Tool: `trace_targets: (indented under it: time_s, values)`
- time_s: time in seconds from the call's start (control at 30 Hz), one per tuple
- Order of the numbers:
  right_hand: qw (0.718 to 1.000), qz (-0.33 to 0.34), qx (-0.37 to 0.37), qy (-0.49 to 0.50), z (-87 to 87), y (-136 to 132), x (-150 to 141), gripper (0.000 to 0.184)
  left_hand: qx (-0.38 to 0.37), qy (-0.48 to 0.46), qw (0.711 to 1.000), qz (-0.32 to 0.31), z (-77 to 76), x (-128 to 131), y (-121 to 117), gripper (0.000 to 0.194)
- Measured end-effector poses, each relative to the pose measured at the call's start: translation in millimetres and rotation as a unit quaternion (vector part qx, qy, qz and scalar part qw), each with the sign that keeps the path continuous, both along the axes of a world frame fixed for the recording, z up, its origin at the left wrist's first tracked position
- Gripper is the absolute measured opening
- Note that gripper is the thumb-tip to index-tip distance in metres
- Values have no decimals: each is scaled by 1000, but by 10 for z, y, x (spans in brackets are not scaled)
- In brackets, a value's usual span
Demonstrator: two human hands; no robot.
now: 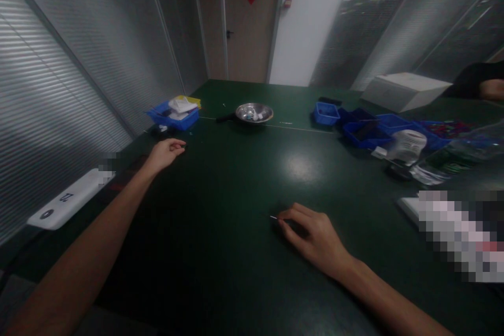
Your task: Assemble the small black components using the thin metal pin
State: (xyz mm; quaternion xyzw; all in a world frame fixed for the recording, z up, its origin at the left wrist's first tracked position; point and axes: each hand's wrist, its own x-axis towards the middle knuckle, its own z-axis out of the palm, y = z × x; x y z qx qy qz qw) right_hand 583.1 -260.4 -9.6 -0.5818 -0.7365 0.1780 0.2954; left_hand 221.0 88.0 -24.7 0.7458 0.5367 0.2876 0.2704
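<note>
My right hand (315,233) rests low over the dark green table (232,184), thumb and forefinger pinched on a small thin pale stick (273,217). Only the stick's tip shows; its exact kind is too small to tell. Farther off on the left, my left hand (166,153) has its fingertips drawn together above the table. Whatever may be between those fingers is hidden. Just beyond that hand stands a blue tray (185,122) with crumpled white material (183,106) in it. A round metal pan (264,118) containing small whitish pieces sits past both hands.
At right are a small blue basket (326,114), several blue bins (364,139), a white fan-like device (409,146), a clear bottle (452,163) and a white box (405,90). A white power strip (73,199) lies along the left edge. Another person's arm (490,89) shows far right.
</note>
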Motion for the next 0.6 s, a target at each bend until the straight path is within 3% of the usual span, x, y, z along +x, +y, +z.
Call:
trace_targets:
  time_s: [0.23,0.43,0.6]
  values:
    - [1000,2,-11,0,6,5,0,22,31,36,998,42,19,57,-65,30]
    - [1000,2,-6,-9,-26,7,13,23,0,6,998,68,-91,101,23,37]
    - [999,44,-32,6,258,19,-61,31,23,21,996,79,-137,131,19,33]
